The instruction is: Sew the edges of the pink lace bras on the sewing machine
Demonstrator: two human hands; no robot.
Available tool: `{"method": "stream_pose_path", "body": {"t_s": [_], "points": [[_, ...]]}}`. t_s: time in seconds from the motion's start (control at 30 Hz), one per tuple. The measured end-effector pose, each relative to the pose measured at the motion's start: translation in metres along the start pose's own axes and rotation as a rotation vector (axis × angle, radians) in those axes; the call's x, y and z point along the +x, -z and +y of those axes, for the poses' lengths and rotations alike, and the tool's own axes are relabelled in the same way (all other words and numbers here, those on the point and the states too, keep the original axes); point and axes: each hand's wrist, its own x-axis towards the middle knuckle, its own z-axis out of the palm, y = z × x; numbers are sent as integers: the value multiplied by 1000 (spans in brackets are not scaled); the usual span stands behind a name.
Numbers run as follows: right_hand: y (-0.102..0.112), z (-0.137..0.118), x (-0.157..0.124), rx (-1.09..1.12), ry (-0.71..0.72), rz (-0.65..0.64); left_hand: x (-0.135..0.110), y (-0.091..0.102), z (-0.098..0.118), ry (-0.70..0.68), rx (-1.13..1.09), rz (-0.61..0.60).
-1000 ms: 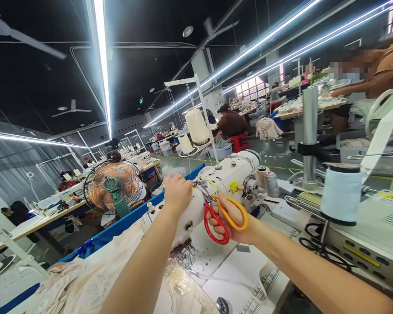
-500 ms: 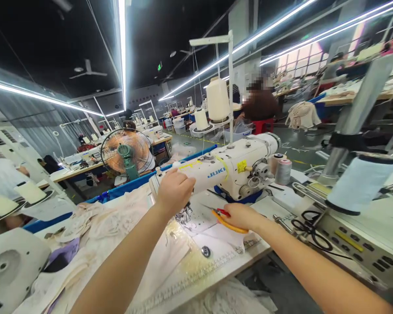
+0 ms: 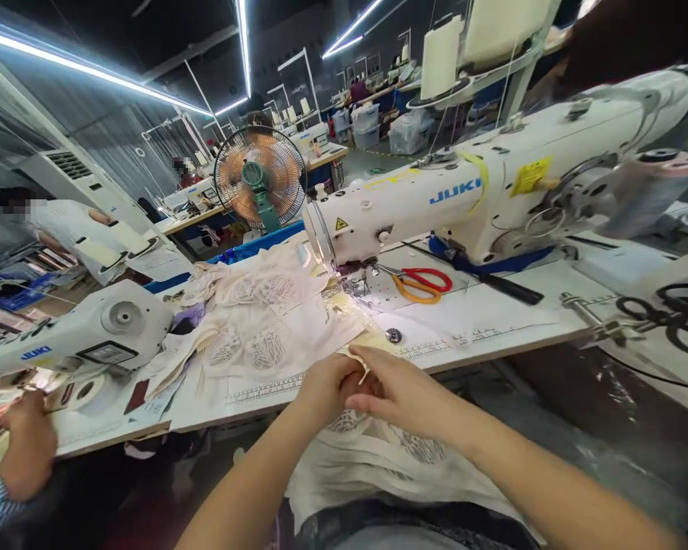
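Observation:
My left hand (image 3: 329, 382) and my right hand (image 3: 398, 388) meet in front of the table's front edge, above pale lace garment pieces (image 3: 372, 458) in my lap. The left fingers are curled. My right thumb and fingers bend toward them in a pinch; anything between them is hidden. Beyond the hands stands a white sewing machine (image 3: 401, 214) with its lamp lit at the needle. Scissors (image 3: 421, 284) with one red and one orange handle lie on its bed, untouched. More pale lace pieces (image 3: 264, 313) are spread left of the needle.
A small dark round object (image 3: 394, 335) sits near the table's ruler strip. A black-handled tool (image 3: 510, 289) lies at right, and black-handled scissors (image 3: 676, 313) farther right. Another machine (image 3: 115, 321) and a co-worker's hand (image 3: 28, 435) are at left. A fan (image 3: 261, 176) stands behind.
The scissors have left my right hand and lie on the machine bed. My left hand has come down from the machine head; both hands are together at the table edge. The view has turned left and down.

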Motion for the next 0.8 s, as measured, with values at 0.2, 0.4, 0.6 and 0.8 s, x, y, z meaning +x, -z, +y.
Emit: {"method": "stream_pose_path", "body": {"t_s": [0.2,0.4,0.6,0.8], "points": [[-27,12,-26,133,-33,32,-9,-16,9,164,-73,-110],[-14,40,-51,150,14,113,0,-18,20,149,-351,-376],[-8,62,-66,188,-34,323,57,-17,20,41,7,-395],[-7,75,-76,221,-73,494,116,-29,17,-96,530,-352]]}}
